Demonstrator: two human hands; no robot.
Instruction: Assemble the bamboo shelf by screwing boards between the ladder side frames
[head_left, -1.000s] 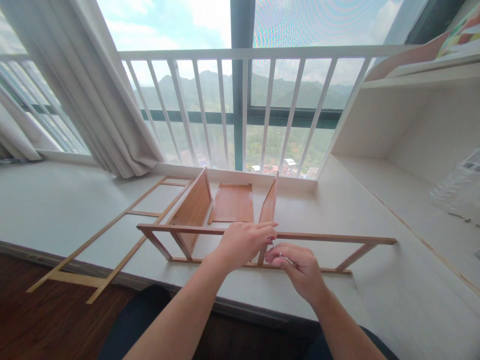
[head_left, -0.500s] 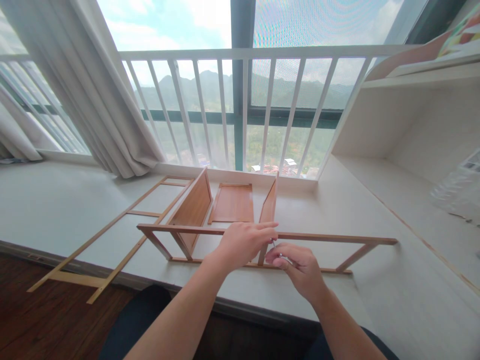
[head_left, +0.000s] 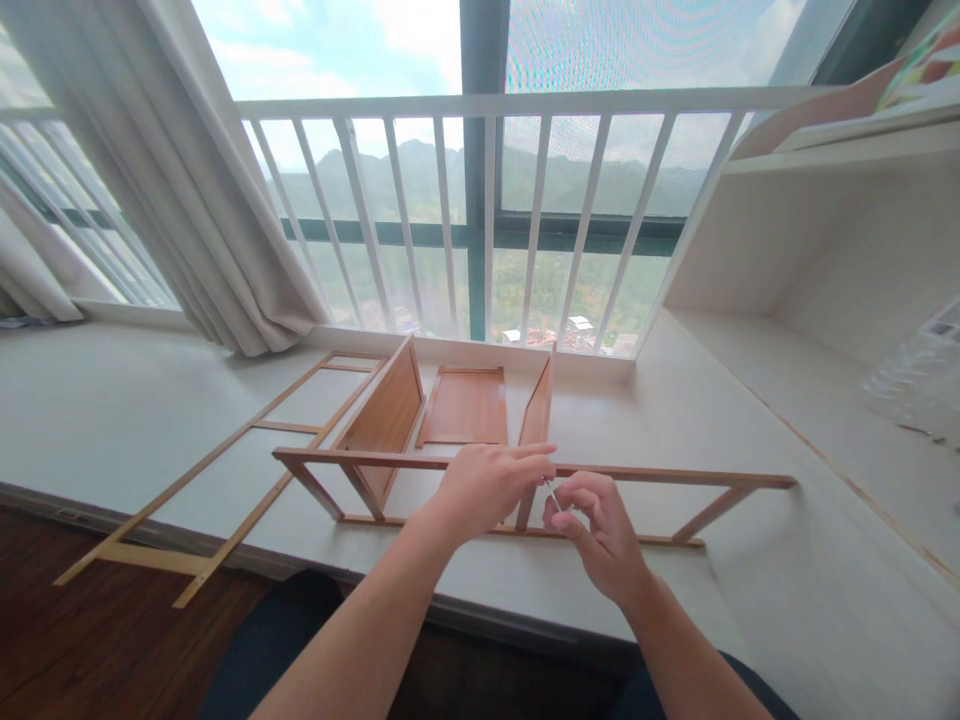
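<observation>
White window ledge (head_left: 112, 420) in front of a railing (head_left: 480, 105), with curtains (head_left: 187, 200) off to the left. On it stands a wooden frame (head_left: 390, 462) on edge, joined to upright panels (head_left: 386, 410). Left hand (head_left: 487, 485) grips the frame's top rail. Right hand (head_left: 600, 530) is closed around a thin metal tool (head_left: 553, 495), tip right at the rail beside the left fingers. Another flat frame (head_left: 225, 470) lies to the left

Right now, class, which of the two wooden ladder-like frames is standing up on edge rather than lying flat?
The near frame, gripped on its top rail by the left hand; the left frame lies flat, overhanging the ledge.
</observation>
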